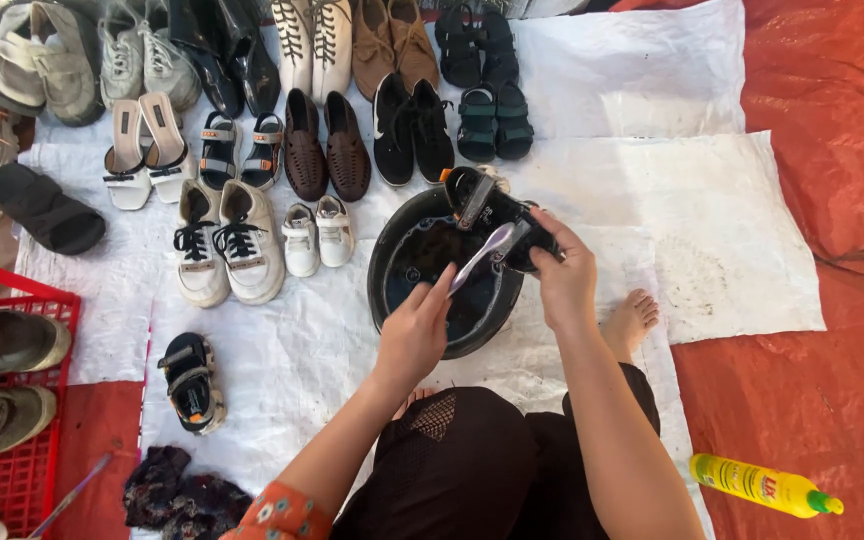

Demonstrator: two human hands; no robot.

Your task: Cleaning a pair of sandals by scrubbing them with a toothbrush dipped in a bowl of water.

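1. Nearest the camera, dark-clothed knees and two bare forearms are seen, with a bare foot (630, 322) set on the white sheet (652, 190) just right of the basin.
2. A black round basin (392, 262) holding water is placed on the white sheet, directly before the knees.
3. Open room is found to the right of the basin, where bare white sheet runs out to its edge against the red tarp (832, 130).
4. To the left and beyond the basin, rows of shoes are laid close; a small white pair (317, 235) lies just beside its rim.
5. A black sandal (497, 215) is held over the far right rim of the basin by the right hand (564, 285), whose grip is clamped on it from the near side.
6. A toothbrush (484, 255) is gripped in the left hand (414, 335), fingers closed about its handle, its head laid against the sandal.
7. A yellow bottle (764, 486) lies on the red tarp, well apart, at the lower right.
8. A red crate (27, 300) with shoes is seen at the left edge.
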